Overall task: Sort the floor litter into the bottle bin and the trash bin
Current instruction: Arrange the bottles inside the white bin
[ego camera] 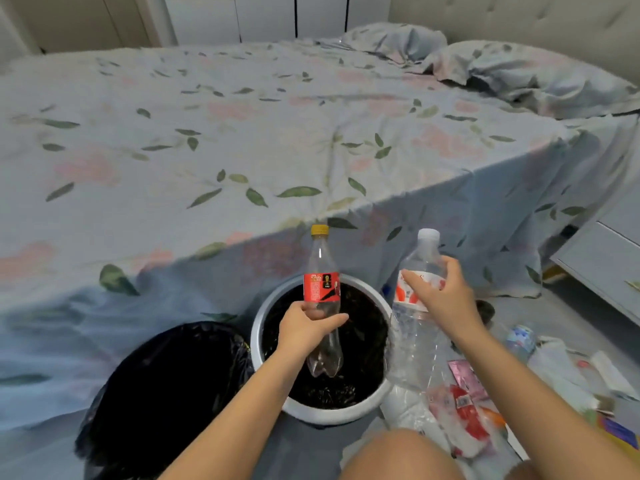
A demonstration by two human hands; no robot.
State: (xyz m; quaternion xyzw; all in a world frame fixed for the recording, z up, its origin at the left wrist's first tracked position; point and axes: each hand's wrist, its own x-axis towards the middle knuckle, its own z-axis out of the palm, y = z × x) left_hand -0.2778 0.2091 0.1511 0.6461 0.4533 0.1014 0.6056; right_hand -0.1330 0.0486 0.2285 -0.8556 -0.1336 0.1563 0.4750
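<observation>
Over the white-rimmed bin [266, 318], cola bottle [323, 299] is upright, left hand [304, 329] wrapped round its lower body; big clear bottle [417, 327] sits just right of the rim, right hand [438, 296] gripping its label band. Risk: big bottle released there clips the rim, drops back into floor litter [464, 420]. Black-bagged bin [166, 389] is left, so wrong-bin mixup possible.

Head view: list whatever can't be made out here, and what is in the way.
- Black bin: the bottom edge cuts off its base; its dark liner hides any contents.
- White bin: the inside is only black liner; the cola bottle and left hand cover part of it.
- Water bottle: its label is partly behind the right hand.
- Floor litter: blurred, partly behind the right forearm, cut by the right edge; the printing is unreadable.
</observation>
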